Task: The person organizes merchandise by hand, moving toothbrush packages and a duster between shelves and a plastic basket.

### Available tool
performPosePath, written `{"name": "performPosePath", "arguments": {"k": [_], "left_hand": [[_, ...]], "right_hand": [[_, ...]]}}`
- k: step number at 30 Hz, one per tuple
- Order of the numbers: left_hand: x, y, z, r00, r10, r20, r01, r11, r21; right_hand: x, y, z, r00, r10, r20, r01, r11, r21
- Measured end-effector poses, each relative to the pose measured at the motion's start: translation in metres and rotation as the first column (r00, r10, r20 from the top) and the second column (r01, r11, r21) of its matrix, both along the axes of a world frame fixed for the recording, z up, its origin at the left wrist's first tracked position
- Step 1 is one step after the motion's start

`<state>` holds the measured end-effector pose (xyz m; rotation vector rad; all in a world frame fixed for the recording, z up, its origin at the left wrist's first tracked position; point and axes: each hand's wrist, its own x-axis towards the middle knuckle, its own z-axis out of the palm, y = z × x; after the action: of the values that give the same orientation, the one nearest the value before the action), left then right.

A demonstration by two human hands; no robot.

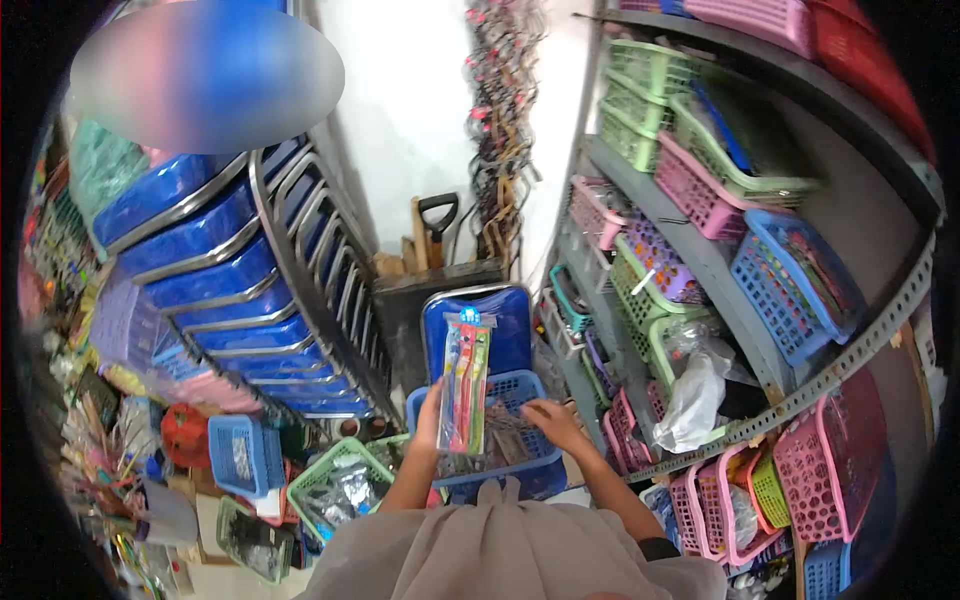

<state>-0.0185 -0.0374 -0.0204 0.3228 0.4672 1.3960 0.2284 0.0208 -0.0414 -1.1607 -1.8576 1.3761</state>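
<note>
My left hand (428, 415) is closed on the edge of a clear pack of toothbrushes (466, 385), held upright in front of me. Pink, red and green handles show through the plastic, and a blue mark is at the top. My right hand (558, 424) is at the right side of a blue plastic basket (512, 385), its fingers loosely bent and apart, with nothing visible in them. Inside the basket lie plastic-wrapped items, too blurred to name. Behind it is a blue chair (505, 318) with a metal frame.
Stacked blue chairs (225, 290) with metal frames rise on the left. To the right, a grey metal shelf (690, 270) holds several plastic baskets. A green basket (345, 485) of packaged goods is at lower left. Strands of small items (500, 120) hang on the wall.
</note>
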Motion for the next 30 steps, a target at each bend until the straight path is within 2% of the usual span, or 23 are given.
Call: {"name": "performPosePath", "arguments": {"k": [1,3,4,5,6,7,8,9,11,13,15,17,18,19,20,21,23,24,25,26,28,29,30], "left_hand": [[0.012,0.002,0.010,0.999,-0.039,-0.003,0.039,0.999,0.015],[0.037,0.003,0.038,0.957,-0.120,-0.262,0.117,0.993,-0.030],[0.048,0.013,0.034,0.950,-0.165,-0.266,0.168,0.986,-0.010],[0.057,0.021,0.028,0.968,-0.179,-0.174,0.188,0.982,0.035],[0.067,0.029,0.024,0.977,-0.199,-0.079,0.204,0.976,0.074],[0.075,0.036,0.023,0.965,-0.248,-0.084,0.255,0.963,0.087],[0.082,0.042,0.024,0.946,-0.266,-0.183,0.279,0.959,0.048],[0.092,0.048,0.027,0.919,-0.280,-0.279,0.294,0.956,0.010],[0.120,0.057,0.048,0.898,-0.284,-0.337,0.338,0.934,0.113],[0.142,0.074,0.047,0.833,-0.287,-0.473,0.397,0.905,0.150],[0.158,0.091,0.057,0.765,-0.388,-0.513,0.507,0.855,0.110],[0.180,0.108,0.074,0.750,-0.247,-0.614,0.535,0.773,0.342],[0.190,0.113,0.088,0.771,-0.211,-0.601,0.551,0.694,0.463],[0.195,0.115,0.110,0.777,-0.200,-0.597,0.574,0.615,0.541],[0.196,0.111,0.130,0.734,-0.176,-0.656,0.618,0.572,0.539],[0.196,0.109,0.142,0.689,-0.143,-0.710,0.660,0.529,0.534],[0.202,0.108,0.138,0.693,-0.168,-0.702,0.661,0.538,0.524],[0.201,0.108,0.133,0.664,-0.168,-0.728,0.684,0.528,0.502],[0.200,0.109,0.130,0.633,-0.168,-0.755,0.708,0.521,0.478],[0.197,0.107,0.131,0.631,-0.186,-0.753,0.697,0.563,0.444],[0.188,0.118,0.121,0.641,-0.161,-0.750,0.677,0.580,0.454],[0.184,0.121,0.117,0.649,-0.138,-0.748,0.660,0.593,0.462],[0.178,0.117,0.125,0.663,-0.129,-0.737,0.623,0.640,0.449]], "right_hand": [[-0.003,-0.003,0.013,0.999,0.039,-0.031,-0.040,0.998,-0.042],[-0.006,-0.009,0.032,0.998,0.022,-0.066,-0.026,0.998,-0.062],[-0.006,-0.010,0.038,0.994,0.043,-0.103,-0.058,0.987,-0.147],[-0.001,-0.010,0.045,0.988,0.061,-0.145,-0.094,0.969,-0.228],[0.009,-0.009,0.051,0.989,0.012,-0.146,-0.043,0.976,-0.213],[0.020,-0.009,0.058,0.950,-0.048,-0.307,-0.063,0.938,-0.341],[0.031,-0.010,0.065,0.881,-0.121,-0.457,-0.111,0.886,-0.450],[0.041,-0.012,0.077,0.876,-0.156,-0.456,-0.070,0.895,-0.441],[0.060,-0.015,0.100,0.930,-0.108,-0.351,-0.007,0.951,-0.311],[0.079,-0.011,0.106,0.911,-0.112,-0.397,0.005,0.965,-0.261],[0.102,-0.007,0.130,0.911,-0.105,-0.400,0.091,0.994,-0.053],[0.129,-0.006,0.181,0.945,-0.199,-0.261,0.247,0.955,0.164],[0.147,0.003,0.197,0.939,-0.325,-0.113,0.338,0.812,0.476],[0.162,0.004,0.229,0.899,-0.435,-0.052,0.401,0.769,0.499],[0.165,-0.012,0.282,0.852,-0.522,-0.018,0.497,0.800,0.336],[0.186,0.001,0.297,0.801,-0.599,-0.001,0.467,0.624,0.627],[0.217,0.017,0.338,0.648,-0.761,-0.036,0.459,0.352,0.816],[0.213,0.011,0.372,0.598,-0.799,-0.059,0.647,0.438,0.624],[0.230,0.023,0.383,0.395,-0.919,0.019,0.409,0.194,0.892],[0.248,0.036,0.392,0.290,-0.957,0.016,0.315,0.112,0.942],[0.271,0.056,0.409,0.123,-0.985,0.121,0.264,0.150,0.953],[0.285,0.068,0.414,0.128,-0.984,0.125,0.261,0.155,0.953],[0.300,0.081,0.415,0.024,-0.975,0.222,0.265,0.221,0.939]]}}
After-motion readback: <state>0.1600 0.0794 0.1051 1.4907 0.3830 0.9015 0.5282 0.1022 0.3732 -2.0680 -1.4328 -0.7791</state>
